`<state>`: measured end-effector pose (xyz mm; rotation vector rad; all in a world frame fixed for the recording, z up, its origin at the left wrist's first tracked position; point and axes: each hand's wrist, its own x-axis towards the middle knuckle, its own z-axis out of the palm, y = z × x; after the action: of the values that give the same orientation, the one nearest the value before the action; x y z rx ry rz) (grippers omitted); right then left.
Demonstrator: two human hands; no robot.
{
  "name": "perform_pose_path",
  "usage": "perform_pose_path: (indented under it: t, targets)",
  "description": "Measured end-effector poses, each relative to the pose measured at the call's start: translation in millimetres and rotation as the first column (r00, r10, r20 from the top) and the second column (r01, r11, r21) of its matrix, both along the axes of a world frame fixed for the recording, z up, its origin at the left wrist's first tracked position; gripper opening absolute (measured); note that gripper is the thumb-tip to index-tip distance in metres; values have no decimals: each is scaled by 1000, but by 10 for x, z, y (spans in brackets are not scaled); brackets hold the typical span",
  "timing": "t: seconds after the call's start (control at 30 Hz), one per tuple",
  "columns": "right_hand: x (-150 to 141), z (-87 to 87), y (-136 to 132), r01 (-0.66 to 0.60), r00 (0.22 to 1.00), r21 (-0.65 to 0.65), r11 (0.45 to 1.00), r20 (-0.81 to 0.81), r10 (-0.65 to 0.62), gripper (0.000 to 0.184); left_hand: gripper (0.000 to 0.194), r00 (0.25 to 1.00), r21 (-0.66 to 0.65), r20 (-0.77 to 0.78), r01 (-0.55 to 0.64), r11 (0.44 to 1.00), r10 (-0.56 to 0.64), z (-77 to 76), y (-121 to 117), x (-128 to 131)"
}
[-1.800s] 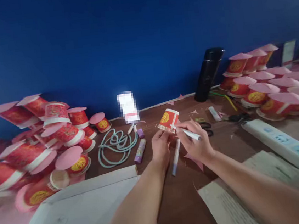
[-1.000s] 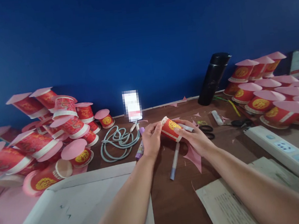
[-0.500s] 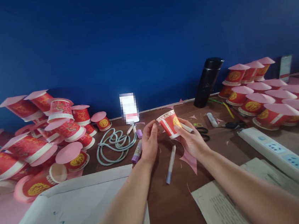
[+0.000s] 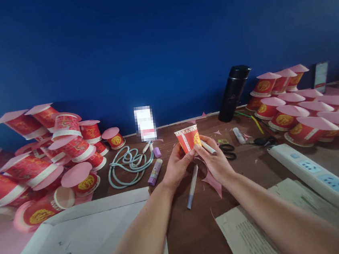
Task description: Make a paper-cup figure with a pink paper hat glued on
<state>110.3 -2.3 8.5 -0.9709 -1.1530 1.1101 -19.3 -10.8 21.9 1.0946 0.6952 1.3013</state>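
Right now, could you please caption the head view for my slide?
Left hand and right hand hold a red cup, pink-topped cups on either side.

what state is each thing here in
Cup, held, wide end up
Held pen, one end hidden
Left grip, around the cup
Right grip, on cup and pen
Other pen, lying flat
Flask, standing, closed
Cable, loosely coiled
Screen, lit, blurred out
Purple tube, lying on its side
Power strip, two sockets free
Left cups, piled, several tipped over
Right cups, grouped, pink tops on
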Motion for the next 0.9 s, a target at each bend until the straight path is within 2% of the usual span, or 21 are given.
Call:
perform_pose_path:
  t: [0.13,0.23,0.33,0.47,0.53,0.63,0.77,0.9]
  targets:
    - [10,57,-23,11,991,126,992,131,-27,39,48,1000,-18,3,9,1000,-9,-4,6,-8]
    - [12,61,-30,19,971,159,987,233,-56,37,46,1000,-4,17,-4,1000,4,-19,12,-15]
    - [31,47,-23,105,949,194,975,275,-157,36,44,998,-43,67,-6,999,9,-52,36,-22]
    - [82,102,-39,237,879,416,878,294,-377,28,39,991,-105,129,-21,994,35,-99,84,-43]
    - [97,155,-77,233,849,512,827,308,-430,23,38,990,-126,137,-14,992,31,-106,97,-58]
    - [88,210,-162,189,838,588,786,321,-441,20,38,991,-127,131,24,992,-7,-91,86,-77]
    - [59,211,-250,124,821,616,778,376,-429,20,37,994,-114,98,49,992,-38,-70,54,-83]
    - [57,196,-262,121,785,635,763,410,-465,18,37,997,-113,58,63,992,-57,-84,53,-79]
